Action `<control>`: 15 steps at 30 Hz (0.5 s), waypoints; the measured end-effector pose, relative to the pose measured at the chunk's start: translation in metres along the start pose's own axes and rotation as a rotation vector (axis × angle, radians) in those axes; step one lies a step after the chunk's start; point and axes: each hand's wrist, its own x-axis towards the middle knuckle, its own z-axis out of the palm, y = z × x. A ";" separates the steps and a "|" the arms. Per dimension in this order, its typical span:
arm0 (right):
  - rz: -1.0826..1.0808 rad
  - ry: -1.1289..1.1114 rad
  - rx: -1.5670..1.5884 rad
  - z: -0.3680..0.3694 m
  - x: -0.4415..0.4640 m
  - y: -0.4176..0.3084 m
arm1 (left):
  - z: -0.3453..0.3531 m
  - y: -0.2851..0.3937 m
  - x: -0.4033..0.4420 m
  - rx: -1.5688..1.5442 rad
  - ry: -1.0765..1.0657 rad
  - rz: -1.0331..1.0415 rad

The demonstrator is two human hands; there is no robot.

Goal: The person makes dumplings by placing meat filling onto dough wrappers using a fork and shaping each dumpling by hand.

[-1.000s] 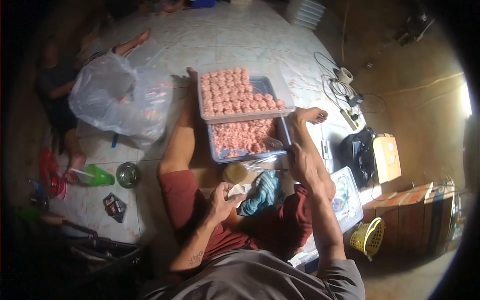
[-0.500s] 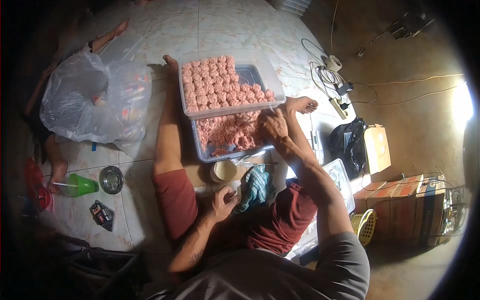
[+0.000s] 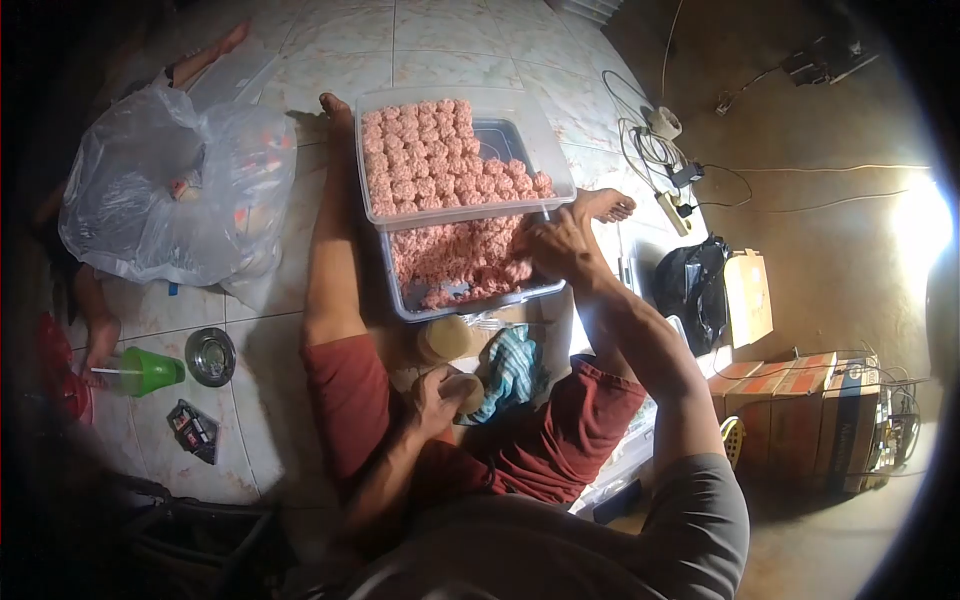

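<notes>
In my left hand point(image 3: 432, 402) is a round, pale dough wrapper point(image 3: 465, 392), held above my lap by closed fingers. A stack of similar wrappers point(image 3: 445, 338) is just beyond it. My right hand point(image 3: 558, 248) is closed at the right side of the lower tub point(image 3: 405, 308), by the pink minced filling point(image 3: 460, 255). A thin pale end shows above its fingers; the rest of what it grips is hidden. Neat rows of pink filled dumplings point(image 3: 420, 155) sit in the clear upper tray point(image 3: 545, 130), which rests over the lower tub's far part.
A checked cloth point(image 3: 510, 370) lies beside the wrappers. On the left are a plastic bag point(image 3: 180, 190), a green cup point(image 3: 150, 372), a glass ashtray point(image 3: 211, 357) and another person's foot point(image 3: 100, 340). Cables point(image 3: 650, 150), a black bag point(image 3: 695, 290) and cartons point(image 3: 800, 410) are at right.
My left hand now has a round wrapper between its fingers. My right hand has shifted slightly along the lower tub's right side. The view has moved a little.
</notes>
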 end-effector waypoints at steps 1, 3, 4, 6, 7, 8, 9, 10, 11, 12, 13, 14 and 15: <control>0.151 -0.160 -0.076 -0.015 0.009 0.002 | -0.001 0.003 0.000 0.005 0.049 0.014; 0.235 -0.056 -0.107 -0.009 0.014 0.001 | 0.003 -0.003 0.005 -0.039 0.082 0.035; 0.325 0.052 -0.132 -0.004 0.013 -0.002 | 0.005 -0.007 0.005 -0.075 0.111 0.057; 0.270 0.075 -0.195 0.022 0.017 -0.016 | 0.006 -0.008 0.008 -0.074 0.083 0.062; 0.229 0.047 -0.139 0.019 0.013 -0.018 | 0.004 -0.004 0.007 0.027 0.024 0.029; 0.211 0.034 -0.108 0.015 0.006 -0.017 | 0.002 -0.002 0.006 0.128 -0.037 -0.007; 0.193 0.021 -0.078 0.010 -0.001 -0.017 | 0.006 -0.007 0.005 0.133 -0.039 -0.005; 0.279 -0.066 0.127 -0.024 -0.013 -0.022 | 0.012 -0.016 0.007 -0.005 -0.004 0.016; 0.360 -0.147 0.330 -0.045 -0.022 -0.023 | 0.017 -0.025 0.011 -0.144 0.033 0.042; 0.361 -0.142 0.327 -0.045 -0.030 -0.017 | 0.015 -0.022 0.014 -0.143 0.035 0.048; 0.352 0.005 0.444 -0.043 -0.042 -0.011 | 0.013 -0.015 0.015 -0.465 -0.034 -0.045; 0.351 0.084 0.506 -0.040 -0.051 -0.009 | 0.009 -0.008 0.016 -0.783 -0.105 -0.139; 0.344 0.163 0.565 -0.038 -0.061 -0.008 | -0.004 0.022 0.018 -1.053 -0.266 -0.262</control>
